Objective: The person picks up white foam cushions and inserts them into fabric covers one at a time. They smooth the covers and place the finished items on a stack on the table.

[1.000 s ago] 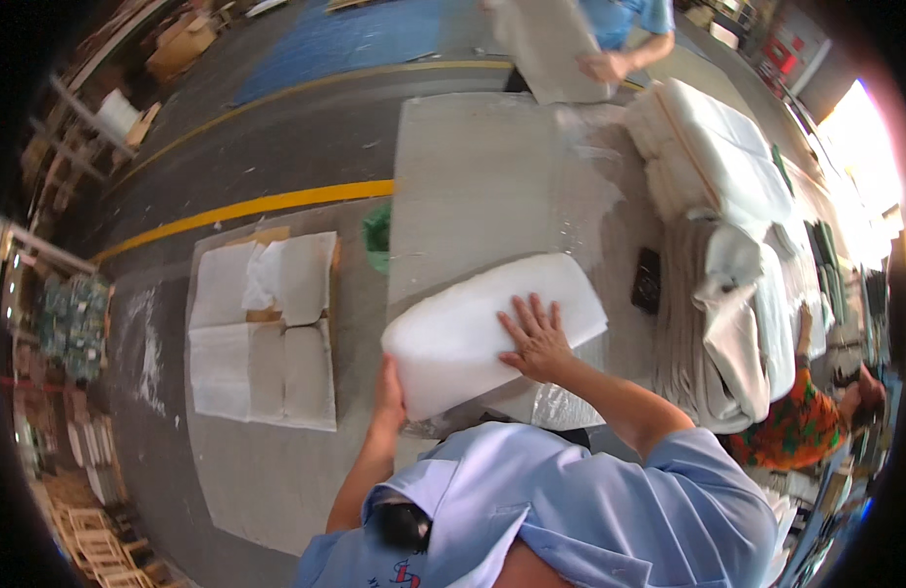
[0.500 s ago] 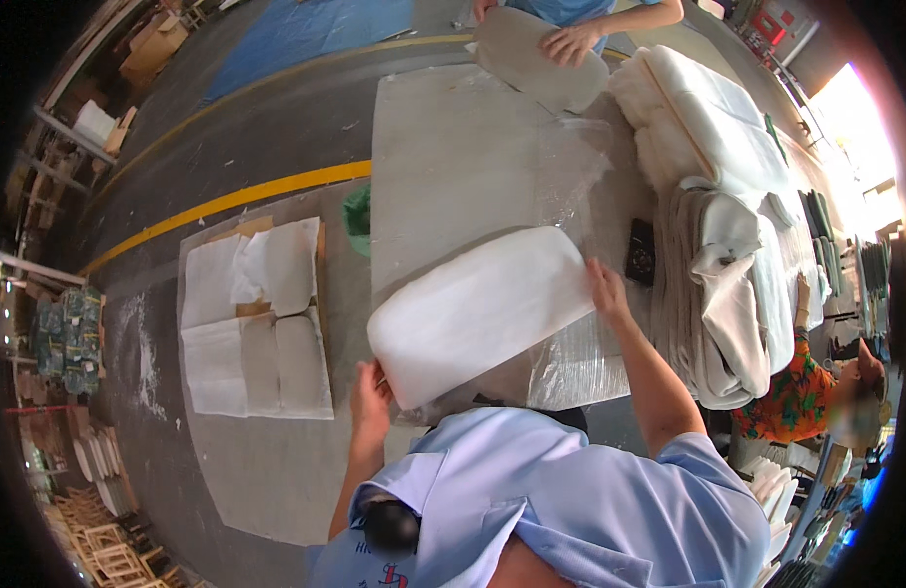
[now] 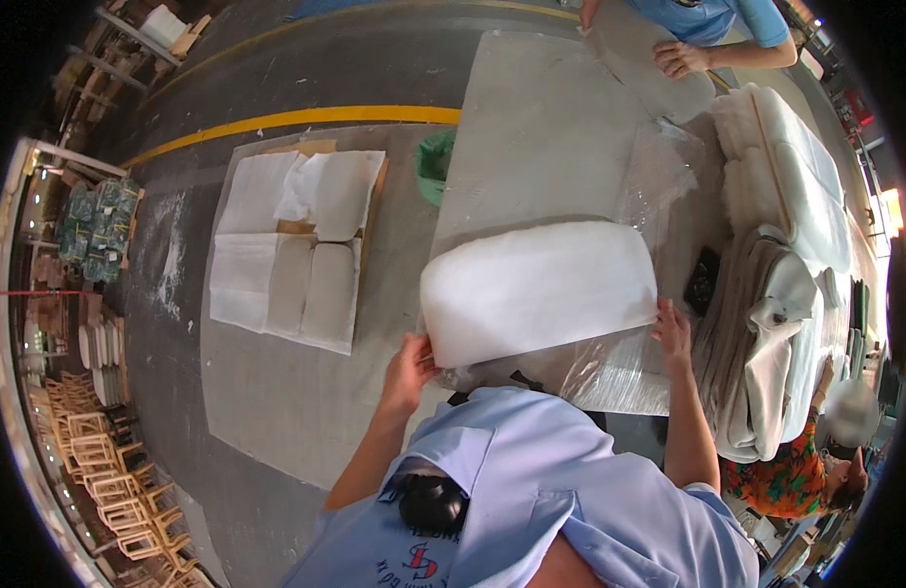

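Observation:
A white, rounded-corner cushion pad [image 3: 541, 289] spans the space between my hands, over the near part of the work table. My left hand [image 3: 411, 370] is closed on its lower left corner, and some of those fingers are hidden behind the edge. At the lower right corner, my right hand [image 3: 673, 328] grips the pad. The grey-white table top [image 3: 517, 127] shows beyond the pad, and clear plastic film [image 3: 620, 367] lies beneath its near right side.
Across the table a co-worker's hand [image 3: 680, 59] rests on a grey pad [image 3: 649, 83]. White batting [image 3: 796, 167] and folded grey fabric [image 3: 757, 343] are piled on the right. A dark phone-like object [image 3: 703, 279] lies beside them. Left are a green bin [image 3: 435, 167] and floor-level white sheets [image 3: 242, 269].
The pad has turned to lie more level, its right end now lower. Both hands still hold its ends. My view has shifted left, so the surroundings appear farther right.

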A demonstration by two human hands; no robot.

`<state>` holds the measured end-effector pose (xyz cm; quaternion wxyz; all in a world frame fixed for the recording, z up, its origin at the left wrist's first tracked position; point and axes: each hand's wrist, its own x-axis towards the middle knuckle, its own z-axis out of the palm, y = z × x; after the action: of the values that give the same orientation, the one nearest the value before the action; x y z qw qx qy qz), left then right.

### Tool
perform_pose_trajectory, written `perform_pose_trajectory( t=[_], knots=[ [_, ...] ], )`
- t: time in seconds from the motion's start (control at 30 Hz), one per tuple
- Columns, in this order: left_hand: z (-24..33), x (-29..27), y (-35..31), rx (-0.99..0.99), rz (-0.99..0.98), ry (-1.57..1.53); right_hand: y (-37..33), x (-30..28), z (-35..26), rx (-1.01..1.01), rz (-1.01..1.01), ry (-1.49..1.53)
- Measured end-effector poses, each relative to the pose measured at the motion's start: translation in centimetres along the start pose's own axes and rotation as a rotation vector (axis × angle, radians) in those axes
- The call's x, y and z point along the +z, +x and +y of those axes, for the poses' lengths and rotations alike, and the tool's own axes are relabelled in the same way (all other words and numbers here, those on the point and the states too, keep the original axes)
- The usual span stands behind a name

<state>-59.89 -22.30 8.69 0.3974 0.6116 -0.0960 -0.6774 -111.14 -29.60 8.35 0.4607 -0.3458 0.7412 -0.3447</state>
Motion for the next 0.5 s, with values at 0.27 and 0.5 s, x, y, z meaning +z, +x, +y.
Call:
perform_pose_trajectory(
  t=[0.27, 0.5],
  knots=[
    [1.4, 0.5, 1.0, 0.098, 0.030, 0.214, 0.8, 0.2, -1.0, -0.065, 0.078, -0.075],
    [3.5, 3.2, 1.7, 0.145, -0.047, 0.174, -3.4, 2.5, 0.4, -0.035, -0.069, -0.014]
  ],
)
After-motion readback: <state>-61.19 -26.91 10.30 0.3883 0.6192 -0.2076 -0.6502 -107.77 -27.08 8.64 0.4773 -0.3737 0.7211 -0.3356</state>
